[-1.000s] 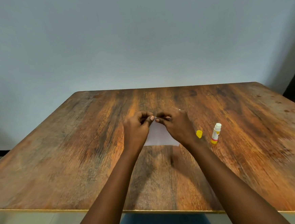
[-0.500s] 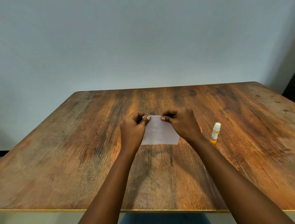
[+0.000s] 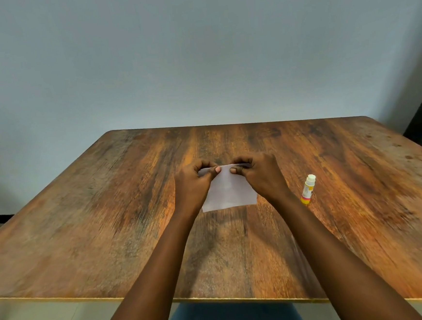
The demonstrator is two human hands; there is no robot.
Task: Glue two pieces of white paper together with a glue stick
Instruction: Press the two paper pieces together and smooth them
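A worn brown wooden table [image 3: 108, 218] with streaky grain stands before a plain pale wall [image 3: 197, 60]. Mid-table, the left hand [image 3: 194, 184] and right hand [image 3: 259, 178], fingers curled, each pinch the far edge of a thin white rectangular paper sheet [image 3: 229, 192]. A small cylindrical white-and-yellow glue stick [image 3: 308, 189] lies near the right wrist.

The worn brown wooden worktop [image 3: 109, 231] carries a glue stick [image 3: 308, 188] lying on its side, near the white paper [image 3: 229, 193], to its right.
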